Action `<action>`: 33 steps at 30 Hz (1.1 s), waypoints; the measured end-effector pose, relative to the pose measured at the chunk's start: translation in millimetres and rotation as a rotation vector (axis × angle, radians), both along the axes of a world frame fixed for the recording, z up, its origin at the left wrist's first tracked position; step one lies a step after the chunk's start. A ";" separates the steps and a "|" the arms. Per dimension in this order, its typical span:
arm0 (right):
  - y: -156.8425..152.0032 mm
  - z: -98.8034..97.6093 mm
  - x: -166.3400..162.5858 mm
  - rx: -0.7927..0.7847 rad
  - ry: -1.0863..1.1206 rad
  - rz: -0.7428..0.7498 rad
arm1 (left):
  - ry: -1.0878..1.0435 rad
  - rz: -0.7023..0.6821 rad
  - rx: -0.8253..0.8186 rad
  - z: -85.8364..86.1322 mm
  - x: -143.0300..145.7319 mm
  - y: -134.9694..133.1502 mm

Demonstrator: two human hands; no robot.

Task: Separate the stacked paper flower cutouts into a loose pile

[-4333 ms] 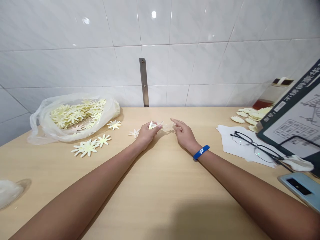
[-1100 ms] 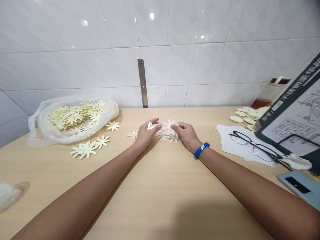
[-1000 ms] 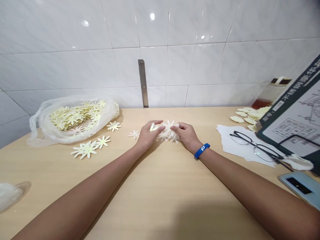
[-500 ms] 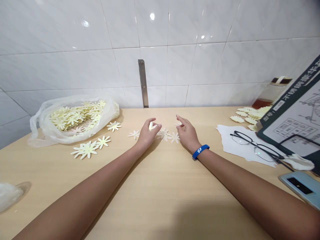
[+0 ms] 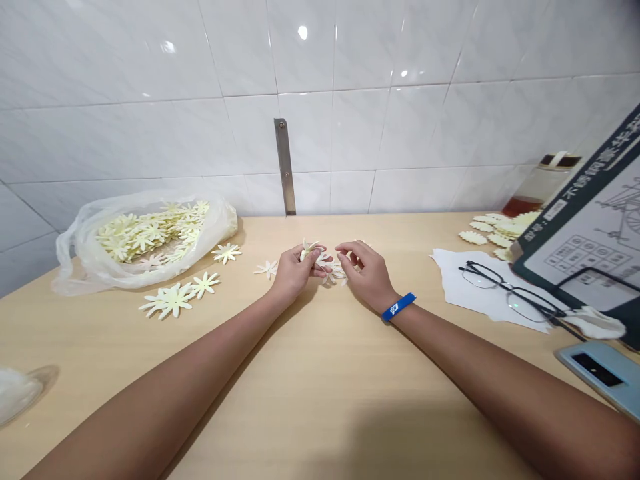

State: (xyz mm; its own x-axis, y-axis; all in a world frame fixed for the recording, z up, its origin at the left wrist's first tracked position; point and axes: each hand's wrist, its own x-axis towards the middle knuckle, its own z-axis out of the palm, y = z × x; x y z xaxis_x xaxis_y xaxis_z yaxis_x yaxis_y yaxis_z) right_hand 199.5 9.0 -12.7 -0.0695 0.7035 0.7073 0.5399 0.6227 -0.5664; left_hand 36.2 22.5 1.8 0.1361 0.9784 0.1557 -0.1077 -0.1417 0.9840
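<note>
Only readable stuff is on the dark box [image 5: 590, 227] leaning at the right of the surface: big white Chinese characters along its band, "不锈钢豪华" as far as I can tell, the rest cut off. The blue wristband [image 5: 399, 307] behind the right hand [image 5: 367, 273] has a white logo, too small to read.

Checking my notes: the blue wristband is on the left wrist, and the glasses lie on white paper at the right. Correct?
No: the head view shows the blue wristband on the right wrist, not the left. The glasses do lie on the white paper at the right.
</note>
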 end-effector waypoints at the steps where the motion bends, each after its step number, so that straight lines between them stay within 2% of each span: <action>1: 0.0 -0.6 -0.1 -0.003 0.002 0.013 | 0.025 0.011 -0.001 0.2 -0.8 0.1; 6: 3.7 -3.7 -0.5 -0.091 0.010 0.074 | 0.176 0.072 0.028 -2.2 -3.3 1.1; 10: 8.0 -7.0 -1.5 -0.213 -0.204 0.162 | 0.100 0.074 0.013 -5.1 -2.9 2.6; 13: 9.7 -10.8 -0.9 -0.201 -0.434 0.080 | -0.025 0.041 -0.002 -6.0 -3.6 4.9; 15: 9.9 -12.5 0.4 -0.201 -0.510 -0.004 | -0.109 0.002 -0.016 -5.4 -4.7 6.4; 18: 8.4 -11.2 2.0 -0.157 -0.470 -0.095 | -0.204 -0.029 -0.035 -3.4 -5.6 7.6; 21: 4.2 -5.2 1.3 -0.043 -0.288 -0.111 | -0.221 -0.009 -0.020 -3.2 -5.4 8.1; 24: -1.2 0.5 -1.6 -0.020 -0.242 0.052 | -0.174 -0.014 0.016 -6.4 -5.8 9.7; 28: -3.7 -0.1 -5.1 -0.070 -0.492 0.342 | -0.030 0.061 0.083 -9.4 -7.9 11.5; 30: -3.0 -2.8 -6.0 -0.073 -0.584 0.384 | 0.004 0.096 0.102 -8.0 -8.7 11.1; 33: -1.8 -6.2 -6.7 -0.073 -0.613 0.321 | -0.046 0.113 0.076 -4.5 -9.4 9.9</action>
State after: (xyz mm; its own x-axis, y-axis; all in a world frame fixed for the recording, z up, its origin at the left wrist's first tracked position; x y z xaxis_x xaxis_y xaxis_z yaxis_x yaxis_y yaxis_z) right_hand 192.7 7.2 -18.9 -0.6540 0.6256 0.4254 0.5709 0.7771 -0.2650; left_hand 26.8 32.4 -2.7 0.0169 0.9723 0.2333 -0.1319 -0.2291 0.9644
